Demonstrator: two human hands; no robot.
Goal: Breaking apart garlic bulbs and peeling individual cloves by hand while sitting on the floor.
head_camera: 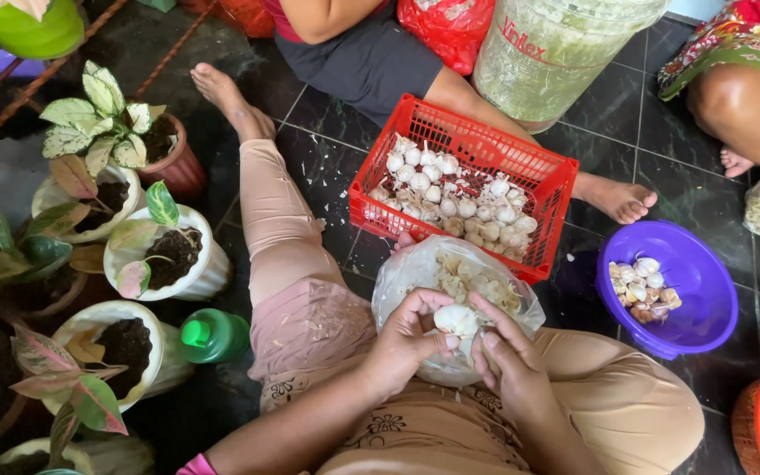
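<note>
Landmark: red crate (545,180), on the dark tile floor, part-filled w/ whole garlic bulbs (450,204).

Largest first. Clear lidded tub (556,53) stands just behind the crate. Purple bowl (705,303) sits to the crate's right, holding a few garlic pieces. Clear plastic bag (398,281) lies on the person's lap, touching the crate's near edge, papery skins inside. White plant pots (208,264) and a green bottle (213,336) are well left of the crate. Other people's legs and feet behind and beside the crate; not the worker's.

Hands, just nearer than the crate, over the bag: left hand (402,343) and right hand (507,365) share one garlic bulb (456,318). Fingers of both curl in and pinch the bulb from opposite sides, thumbs on top.

Judgement: step in hand is breaking or skinning this bulb. Next move likely calls for thumb pressure to part the cloves, bag kept beneath.
</note>
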